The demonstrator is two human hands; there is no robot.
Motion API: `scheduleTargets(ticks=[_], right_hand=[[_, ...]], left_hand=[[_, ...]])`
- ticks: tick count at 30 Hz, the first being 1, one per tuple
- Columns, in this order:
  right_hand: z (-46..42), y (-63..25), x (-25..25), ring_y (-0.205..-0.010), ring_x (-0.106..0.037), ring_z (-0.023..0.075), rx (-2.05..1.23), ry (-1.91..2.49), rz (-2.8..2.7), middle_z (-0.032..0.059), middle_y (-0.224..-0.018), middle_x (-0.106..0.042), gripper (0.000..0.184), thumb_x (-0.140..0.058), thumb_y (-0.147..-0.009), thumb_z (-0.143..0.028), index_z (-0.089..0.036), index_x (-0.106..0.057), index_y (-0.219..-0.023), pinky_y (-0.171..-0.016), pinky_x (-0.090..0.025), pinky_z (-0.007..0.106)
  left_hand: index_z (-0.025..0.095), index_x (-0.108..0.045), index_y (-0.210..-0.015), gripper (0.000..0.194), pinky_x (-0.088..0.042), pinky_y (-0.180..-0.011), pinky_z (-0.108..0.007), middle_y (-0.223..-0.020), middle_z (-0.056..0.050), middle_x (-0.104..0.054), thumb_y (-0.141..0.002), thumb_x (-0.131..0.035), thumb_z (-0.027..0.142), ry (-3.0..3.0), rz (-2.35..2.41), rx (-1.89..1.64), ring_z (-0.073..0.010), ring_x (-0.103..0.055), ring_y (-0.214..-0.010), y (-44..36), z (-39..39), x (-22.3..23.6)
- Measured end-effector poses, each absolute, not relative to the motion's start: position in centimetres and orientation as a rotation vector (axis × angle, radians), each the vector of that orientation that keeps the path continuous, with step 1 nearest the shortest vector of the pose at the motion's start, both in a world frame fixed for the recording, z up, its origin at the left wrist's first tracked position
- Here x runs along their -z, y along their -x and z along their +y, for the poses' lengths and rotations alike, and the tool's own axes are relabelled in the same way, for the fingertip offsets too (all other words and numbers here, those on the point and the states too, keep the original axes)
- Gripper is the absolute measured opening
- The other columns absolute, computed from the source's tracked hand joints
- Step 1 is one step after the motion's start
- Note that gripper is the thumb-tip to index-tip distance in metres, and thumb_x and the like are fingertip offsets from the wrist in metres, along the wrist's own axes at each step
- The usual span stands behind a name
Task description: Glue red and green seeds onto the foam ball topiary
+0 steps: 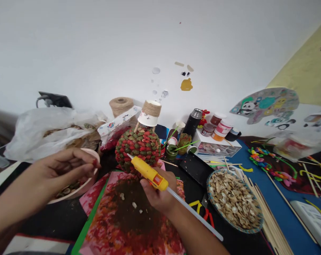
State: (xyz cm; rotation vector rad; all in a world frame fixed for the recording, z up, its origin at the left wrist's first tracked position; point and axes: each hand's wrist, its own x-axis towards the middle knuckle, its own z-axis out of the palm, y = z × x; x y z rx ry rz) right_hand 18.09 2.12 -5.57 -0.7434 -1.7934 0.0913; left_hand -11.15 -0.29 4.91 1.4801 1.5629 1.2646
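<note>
My right hand (156, 193) is closed around a yellow hot glue gun (147, 171), with a clear glue stick trailing back from it. Its nozzle touches the lower front of a ball covered in red and green painted seeds (139, 147). A paper cup wrapped in twine (150, 112) sits on top of the ball. My left hand (67, 166) reaches over a pale bowl (92, 154) of dark seeds, fingers pinched together on something too small to name.
A paint-stained mat (128, 219) lies under the ball. A round tray of pale seed shells (233, 200) sits at right beside wooden sticks (269, 219). Paint jars (218, 127), a flask (192, 122), a twine spool (120, 105) and a plastic bag (51, 129) line the wall.
</note>
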Motion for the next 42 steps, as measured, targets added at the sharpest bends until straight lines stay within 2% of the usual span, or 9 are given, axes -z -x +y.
scheduleTargets(ticks=[2,4,7,14,19,23,28,32,42], right_hand=[[2.2,-18.3,5.4,-0.065,-0.082,0.0217,-0.113,0.749,-1.788,0.0058,-0.079,-0.083,0.053,-0.047,-0.126,-0.053,-0.023,-0.076,-0.095,-0.060,-0.057,0.030],[2.2,-18.5,5.2,-0.069,-0.084,0.0230,-0.156,0.761,-1.787,0.0064,-0.080,-0.084,0.048,-0.052,-0.125,-0.051,-0.023,-0.078,-0.096,-0.064,-0.060,0.030],[2.1,-18.7,5.0,-0.071,-0.084,0.0238,-0.181,0.784,-1.781,0.0067,-0.080,-0.084,0.042,-0.057,-0.122,-0.046,-0.023,-0.079,-0.094,-0.067,-0.061,0.029],[2.0,-18.6,4.9,-0.078,-0.087,0.0253,-0.429,0.774,-1.618,0.0076,-0.086,-0.087,0.042,-0.062,-0.120,-0.050,-0.024,-0.084,-0.094,-0.077,-0.067,0.032],[2.0,-18.7,4.7,-0.073,-0.083,0.0233,-0.556,0.741,-1.675,0.0040,-0.075,-0.082,0.053,-0.057,-0.121,-0.055,-0.026,-0.080,-0.083,-0.082,-0.068,0.035],[1.8,-18.6,4.7,-0.063,-0.079,0.0214,-0.700,0.784,-1.642,0.0014,-0.064,-0.075,0.059,-0.057,-0.120,-0.061,-0.026,-0.074,-0.075,-0.070,-0.067,0.032],[2.0,-18.6,4.7,-0.068,-0.080,0.0216,-0.621,0.802,-1.670,0.0023,-0.071,-0.078,0.050,-0.062,-0.118,-0.055,-0.025,-0.079,-0.081,-0.078,-0.067,0.032],[2.0,-18.8,4.7,-0.069,-0.080,0.0214,-0.660,0.796,-1.741,0.0016,-0.068,-0.075,0.052,-0.059,-0.119,-0.055,-0.026,-0.078,-0.079,-0.078,-0.066,0.031],[2.0,-18.7,4.9,-0.079,-0.086,0.0254,-0.627,0.828,-1.684,0.0073,-0.083,-0.086,0.048,-0.061,-0.118,-0.060,-0.024,-0.084,-0.097,-0.077,-0.070,0.032]], left_hand=[[0.021,-0.088,-0.081,0.045,-0.059,-0.052,-0.024,-0.080,-0.011,-0.084,-0.080,-0.099,0.065,-1.586,1.382,-1.167,-0.0228,-0.077,-0.063,8.5,-1.0,-4.9],[0.023,-0.088,-0.086,0.036,-0.060,-0.053,-0.022,-0.073,-0.007,-0.080,-0.086,-0.099,0.056,-1.547,1.166,-1.194,-0.0197,-0.076,-0.060,6.2,-1.2,-4.2],[0.024,-0.086,-0.093,0.034,-0.063,-0.058,-0.022,-0.074,-0.005,-0.080,-0.089,-0.099,0.055,-1.339,0.966,-1.163,-0.0182,-0.077,-0.063,3.6,-0.9,-2.4],[0.020,-0.083,-0.097,0.036,-0.062,-0.058,-0.020,-0.076,-0.006,-0.082,-0.086,-0.104,0.048,-1.073,0.859,-1.155,-0.0171,-0.077,-0.065,0.6,0.1,-0.3],[0.020,-0.083,-0.097,0.040,-0.061,-0.057,-0.020,-0.072,-0.004,-0.080,-0.083,-0.106,0.049,-0.996,0.827,-1.144,-0.0152,-0.075,-0.061,-0.4,0.0,0.0],[0.019,-0.083,-0.094,0.042,-0.061,-0.057,-0.020,-0.075,-0.006,-0.081,-0.086,-0.102,0.056,-1.035,0.839,-1.086,-0.0147,-0.074,-0.061,-0.9,-0.2,0.4],[0.020,-0.087,-0.092,0.046,-0.065,-0.063,-0.023,-0.077,-0.007,-0.083,-0.083,-0.103,0.061,-1.131,0.925,-1.098,-0.0173,-0.076,-0.066,-0.9,-0.5,0.6],[0.020,-0.088,-0.089,0.047,-0.065,-0.061,-0.023,-0.075,-0.006,-0.082,-0.078,-0.106,0.062,-1.113,0.941,-1.091,-0.0170,-0.075,-0.064,-0.8,-0.5,0.6],[0.022,-0.092,-0.091,0.044,-0.066,-0.058,-0.023,-0.074,-0.005,-0.083,-0.066,-0.114,0.052,-0.976,1.021,-1.156,-0.0180,-0.077,-0.062,-0.1,-1.0,0.8]])
